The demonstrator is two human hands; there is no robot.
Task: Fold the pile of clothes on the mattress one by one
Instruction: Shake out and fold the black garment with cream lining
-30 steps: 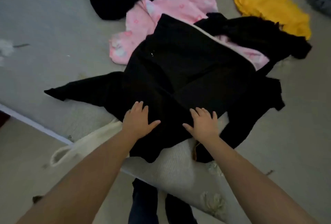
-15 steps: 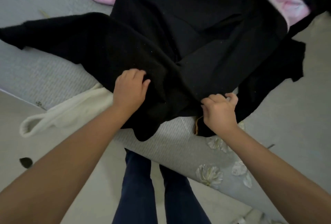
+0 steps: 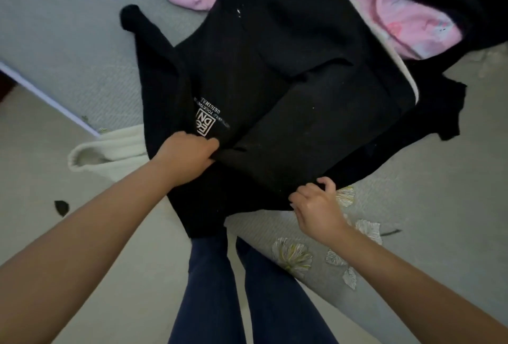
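Nearest, the right hand [image 3: 316, 203] pinches the hem of the black top [image 3: 288, 96], its fingers [image 3: 327, 183] curled tight on the cloth. Just beyond, the left hand [image 3: 187, 155] grips a bunch of the same top beside its white print, fingers clamped shut. The top lies spread at the mattress [image 3: 68, 41] edge, not yet folded. Farther off, a pink garment [image 3: 406, 22] and more dark clothes wait; no folded item shows, so the task looks barely begun.
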